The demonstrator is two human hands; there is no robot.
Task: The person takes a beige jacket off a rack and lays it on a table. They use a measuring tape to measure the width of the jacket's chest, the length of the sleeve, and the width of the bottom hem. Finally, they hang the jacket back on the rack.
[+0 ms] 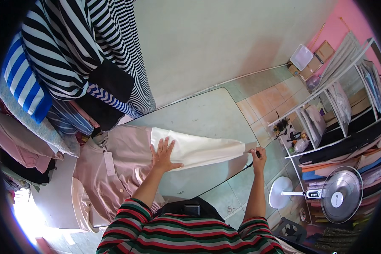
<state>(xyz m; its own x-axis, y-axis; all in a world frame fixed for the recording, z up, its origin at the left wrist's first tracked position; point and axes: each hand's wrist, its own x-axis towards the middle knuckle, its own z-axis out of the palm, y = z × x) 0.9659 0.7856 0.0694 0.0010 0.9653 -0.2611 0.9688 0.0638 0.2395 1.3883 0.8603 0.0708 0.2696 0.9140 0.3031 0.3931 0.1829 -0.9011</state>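
Observation:
A dusty-pink garment (127, 143) with a collar, buttons and a hanging tag (109, 163) is spread over the table. One white sleeve (206, 150) stretches to the right, ending in a pinkish cuff (249, 147). My left hand (163, 157) rests flat on the seam between the pink body and the white sleeve, fingers spread. At the table's right edge, my right hand (258, 157) pinches the cuff end. A small dark object (258, 154) shows at its fingers; what it is I cannot tell.
Striped clothes (66, 57) hang over the table's left side. The grey tabletop (190, 114) meets a pale wall. On the right stand a pedestal fan (336, 198) and white shelving (320, 149) with folded fabrics. Boxes and a white bin (301, 57) sit in the far corner.

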